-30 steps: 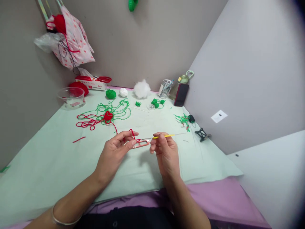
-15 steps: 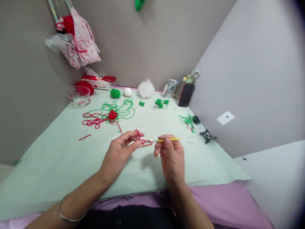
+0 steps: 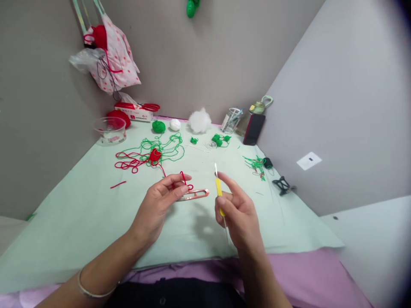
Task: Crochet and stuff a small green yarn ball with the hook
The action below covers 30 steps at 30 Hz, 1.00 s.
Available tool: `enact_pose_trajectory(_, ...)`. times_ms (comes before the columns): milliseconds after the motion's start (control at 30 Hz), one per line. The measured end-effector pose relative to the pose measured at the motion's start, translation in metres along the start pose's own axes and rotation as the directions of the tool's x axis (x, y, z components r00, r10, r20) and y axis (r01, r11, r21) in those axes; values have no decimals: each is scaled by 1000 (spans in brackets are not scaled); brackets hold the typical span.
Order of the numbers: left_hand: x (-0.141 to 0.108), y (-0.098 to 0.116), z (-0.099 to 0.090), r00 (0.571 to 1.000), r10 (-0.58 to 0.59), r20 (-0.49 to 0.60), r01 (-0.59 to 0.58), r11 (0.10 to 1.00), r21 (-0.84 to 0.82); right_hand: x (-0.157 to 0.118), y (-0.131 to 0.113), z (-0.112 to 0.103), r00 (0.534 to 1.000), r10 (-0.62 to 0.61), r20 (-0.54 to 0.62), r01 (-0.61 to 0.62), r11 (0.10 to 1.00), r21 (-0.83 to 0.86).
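Note:
My left hand [image 3: 159, 199] is closed in a pinch on red yarn [image 3: 190, 187], with a small loop sticking out past the thumb. Just beyond the fingertips are orange thread snips [image 3: 197, 194], apparently lying on the table, their near end partly hidden by the hand. A strand seems to run from this yarn back to a red yarn ball [image 3: 155, 155]. My right hand [image 3: 237, 209] is closed around a crochet hook [image 3: 219, 188] with a yellow grip, held nearly upright with one metal end pointing up. The hook is apart from the yarn loop.
Loose green yarn [image 3: 171, 147] tangles around the red ball. Behind stand a green ball [image 3: 158, 126], white stuffing [image 3: 199, 121], a clear tub [image 3: 111, 136] and a pen cup [image 3: 231, 122]. A phone [image 3: 254, 129] leans at the right, near yarn scraps [image 3: 255, 163] and a black stand [image 3: 282, 186].
My right hand has drawn the crochet hook away from the red loop and turned it from level to nearly upright. The left hand keeps its pinch. The view has shifted slightly.

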<state>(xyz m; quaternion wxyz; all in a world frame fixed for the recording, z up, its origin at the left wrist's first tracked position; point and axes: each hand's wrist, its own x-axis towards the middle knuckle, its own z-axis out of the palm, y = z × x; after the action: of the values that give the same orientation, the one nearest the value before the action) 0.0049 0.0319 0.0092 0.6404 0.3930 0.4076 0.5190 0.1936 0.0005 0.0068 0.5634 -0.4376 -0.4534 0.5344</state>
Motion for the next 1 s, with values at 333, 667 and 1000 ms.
enact_pose_trajectory(333,-2,1,0,1000,-2,18,2,1000,-7,-5,-5,-4,983,-162,88,133,954,269)
enact_pose_trajectory(667,-9,-1,1,996,53,78,-59,996,73,-12,2,8,924,-358,-132,372,923,97)
enact_pose_trajectory(1000,-16,3,5,993,30,115,-40,995,92,-10,6,5,950,-292,-110,306,943,134)
